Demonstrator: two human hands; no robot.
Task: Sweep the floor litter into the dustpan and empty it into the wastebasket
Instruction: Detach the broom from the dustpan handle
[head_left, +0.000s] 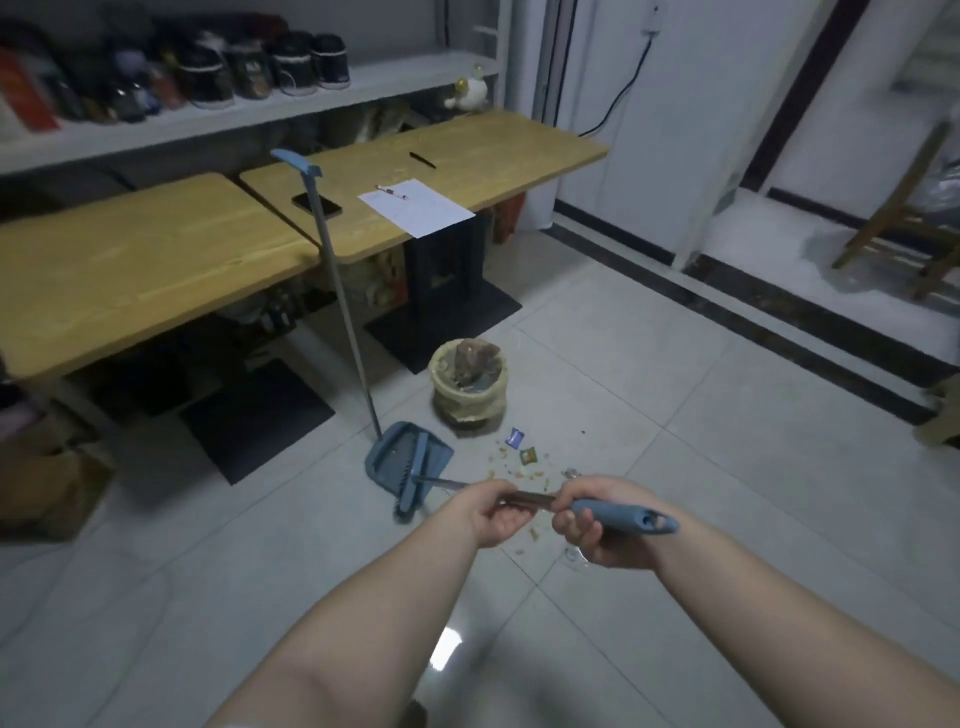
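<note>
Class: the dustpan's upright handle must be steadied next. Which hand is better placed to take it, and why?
Left hand: it grips the broom shaft nearer the dustpan. The right hand holds the grip end, farther away.

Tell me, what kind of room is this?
Probably a lived-in room at home, or a small workroom. A shelf holds rows of shoes, and two wooden tables stand on a tiled floor, one with paper on it.
</note>
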